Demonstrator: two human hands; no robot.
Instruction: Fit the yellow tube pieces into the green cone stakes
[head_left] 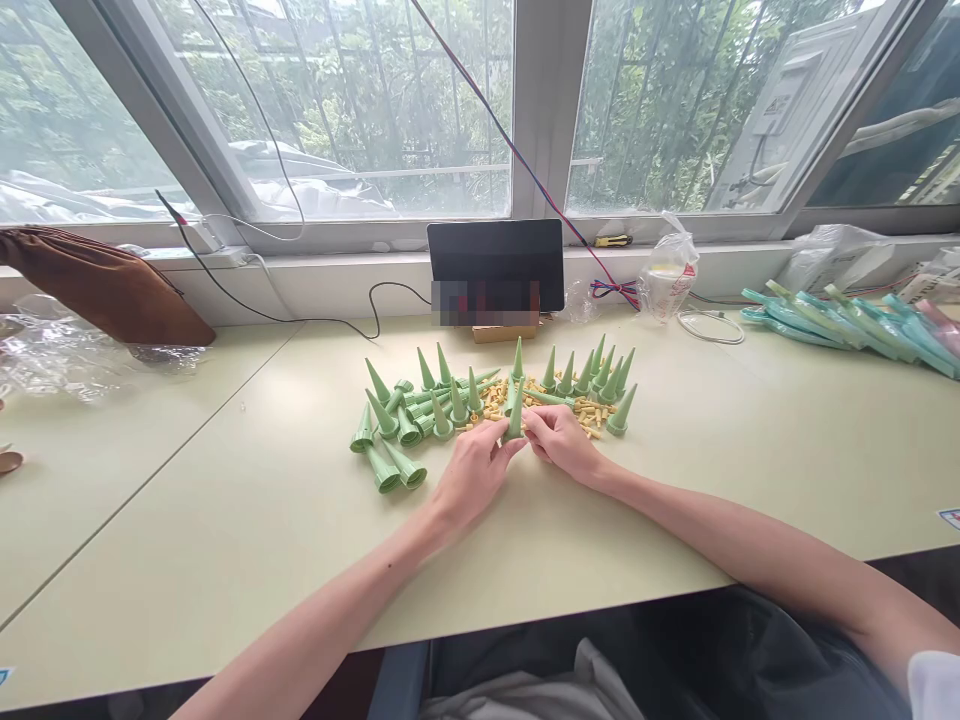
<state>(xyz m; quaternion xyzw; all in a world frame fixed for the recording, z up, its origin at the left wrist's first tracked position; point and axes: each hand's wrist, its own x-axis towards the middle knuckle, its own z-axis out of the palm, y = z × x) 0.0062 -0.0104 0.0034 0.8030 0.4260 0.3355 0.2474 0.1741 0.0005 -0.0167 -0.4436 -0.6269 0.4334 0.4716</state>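
Note:
My left hand [478, 465] is closed on a green cone [516, 412] that points upward over the table's middle. Close against its right side, my right hand [562, 440] has its fingers pinched together; whatever they hold is too small to make out. Behind both hands lies a pile of small yellow pieces [596, 412]. More green cones stand upright to the right, one of them [622, 410] at the pile's edge. On the left, several cones stand or lie on their sides, including one [406, 464] with its hollow ribbed base facing me.
A dark tablet [496, 262] leans on the window ledge behind the pile. Teal and green items [855, 325] lie at the right. A brown pouch [105, 285] and clear plastic wrap [64, 350] are at the left. A black cable [300, 320] crosses the table's back.

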